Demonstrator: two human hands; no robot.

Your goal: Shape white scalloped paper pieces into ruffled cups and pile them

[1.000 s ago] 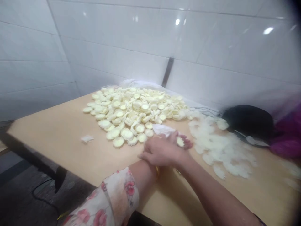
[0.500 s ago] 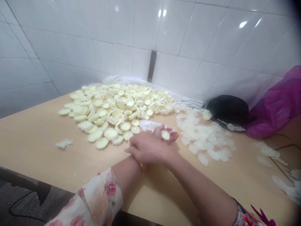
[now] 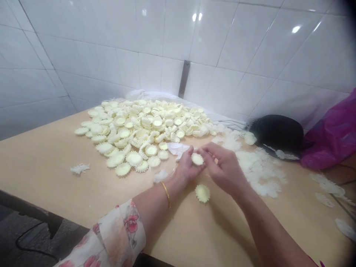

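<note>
**Back corner of the worktop:** a tan worktop (image 3: 41, 174) meets white tiled walls (image 3: 222, 40), with a metal strip (image 3: 184, 78) fixed upright on the tiles.
**Centre, towards the back:** a broad heap of pale-yellow fluted discs (image 3: 139, 133), material unclear, some lying flat, some stacked on edge.
**Right of centre:** a spread of white feathery scraps (image 3: 261, 172) lies beside the heap.
**Back right corner:** a black rounded object (image 3: 278, 132) sits next to a magenta plastic bag (image 3: 330, 137).
**Front of the heap:** a crumpled white scrap (image 3: 176, 150) lies just behind the hands; one loose disc (image 3: 202, 193) lies on the bare worktop just below them.
**Left hand (image 3: 187, 167):** clenched lightly, pinching a single fluted disc (image 3: 197, 159) at its rim; a gold bangle (image 3: 166, 193) sits at the wrist.
**Right hand (image 3: 224, 167):** fingers (image 3: 211, 150) curve in just beside the disc; contact and grip cannot be told.
**Handling:** a fingertip hold at the rim appears sound, leaving the flutes uncrushed.
</note>
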